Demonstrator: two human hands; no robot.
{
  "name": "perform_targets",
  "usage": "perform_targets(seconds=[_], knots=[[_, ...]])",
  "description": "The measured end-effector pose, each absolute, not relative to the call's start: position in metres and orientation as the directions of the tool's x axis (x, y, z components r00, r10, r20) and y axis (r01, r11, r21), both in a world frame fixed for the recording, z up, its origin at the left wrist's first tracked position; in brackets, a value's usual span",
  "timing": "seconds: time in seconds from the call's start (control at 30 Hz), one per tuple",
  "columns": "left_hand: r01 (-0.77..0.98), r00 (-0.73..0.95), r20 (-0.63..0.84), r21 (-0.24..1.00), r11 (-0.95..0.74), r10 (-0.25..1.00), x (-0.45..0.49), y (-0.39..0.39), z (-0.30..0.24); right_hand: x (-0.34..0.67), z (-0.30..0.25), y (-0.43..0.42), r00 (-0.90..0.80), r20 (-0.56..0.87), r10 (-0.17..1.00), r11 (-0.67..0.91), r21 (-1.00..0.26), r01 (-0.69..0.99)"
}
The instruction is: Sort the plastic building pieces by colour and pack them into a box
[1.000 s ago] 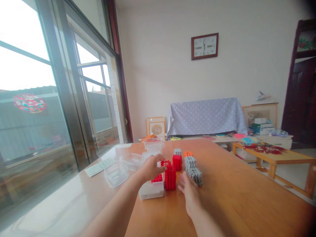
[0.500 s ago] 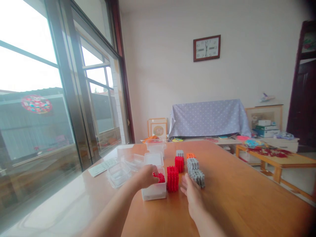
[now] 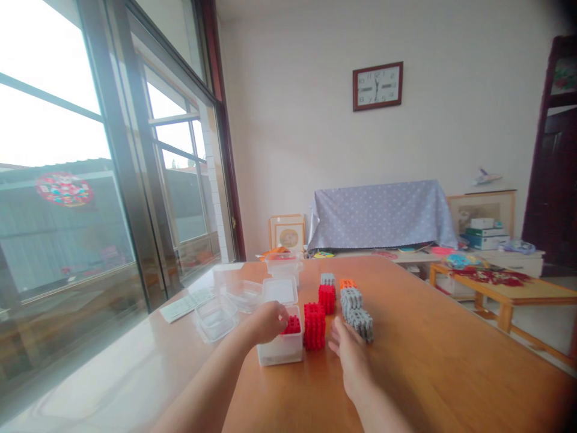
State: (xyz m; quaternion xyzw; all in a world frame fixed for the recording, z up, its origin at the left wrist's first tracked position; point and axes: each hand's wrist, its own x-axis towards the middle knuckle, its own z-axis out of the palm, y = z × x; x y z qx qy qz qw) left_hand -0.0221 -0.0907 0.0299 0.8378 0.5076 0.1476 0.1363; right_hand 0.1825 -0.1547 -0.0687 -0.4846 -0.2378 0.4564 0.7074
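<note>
My left hand (image 3: pixel 269 322) reaches over the near end of a clear plastic box (image 3: pixel 280 353). Its curled fingers are at the left edge of a stack of red toothed plastic pieces (image 3: pixel 293 325) that pokes up from the box; the fingertips are partly hidden. Just right of the box stands a taller red stack (image 3: pixel 314 326) of the same kind. My right hand (image 3: pixel 348 349) is open, fingers stretched forward, between that stack and the grey stacks (image 3: pixel 359 325). It holds nothing.
Farther back are another red stack (image 3: pixel 327 299), a grey-blue stack (image 3: pixel 327 279) and an orange stack (image 3: pixel 348 284). Left of the box lie a white lid (image 3: pixel 280 291), a clear container (image 3: pixel 216 322) and a printed sheet (image 3: pixel 178 308). Another clear box (image 3: pixel 283 264) stands behind.
My left fingers have shifted slightly at the red stack in the box, and the thumb shows less. My right hand has barely moved, still open.
</note>
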Motion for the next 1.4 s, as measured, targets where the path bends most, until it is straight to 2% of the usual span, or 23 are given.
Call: perform_targets(seconds=[0.13, 0.3, 0.53, 0.73, 0.97, 1.17, 1.4], knots=[[0.777, 0.451, 0.218, 0.383, -0.501, 0.866, -0.020, -0.089, 0.034, 0.183, -0.069, -0.155, 0.464, -0.098, 0.880, 0.117, -0.904, -0.412], [0.652, 0.513, 0.392, 0.402, -0.643, 0.764, -0.004, -0.092, 0.044, 0.183, -0.070, -0.155, 0.461, -0.101, 0.882, 0.117, -0.900, -0.420], [0.637, 0.556, 0.344, 0.409, -0.654, 0.757, 0.018, -0.086, 0.037, 0.182, -0.069, -0.155, 0.446, -0.091, 0.890, 0.124, -0.894, -0.430], [0.604, 0.550, 0.326, 0.480, -0.636, 0.769, 0.021, -0.082, 0.031, 0.183, -0.069, -0.154, 0.452, -0.094, 0.887, 0.122, -0.896, -0.427], [0.543, 0.492, 0.439, 0.520, -0.659, 0.752, 0.001, -0.086, 0.043, 0.184, -0.073, -0.153, 0.480, -0.087, 0.873, 0.133, -0.904, -0.407], [0.635, 0.446, 0.428, 0.468, -0.614, 0.786, -0.040, -0.089, 0.047, 0.184, -0.076, -0.153, 0.484, -0.070, 0.872, 0.144, -0.909, -0.391], [0.790, 0.430, 0.349, 0.301, -0.534, 0.832, -0.046, -0.100, 0.040, 0.186, -0.077, -0.152, 0.504, -0.075, 0.861, 0.179, -0.882, -0.437]])
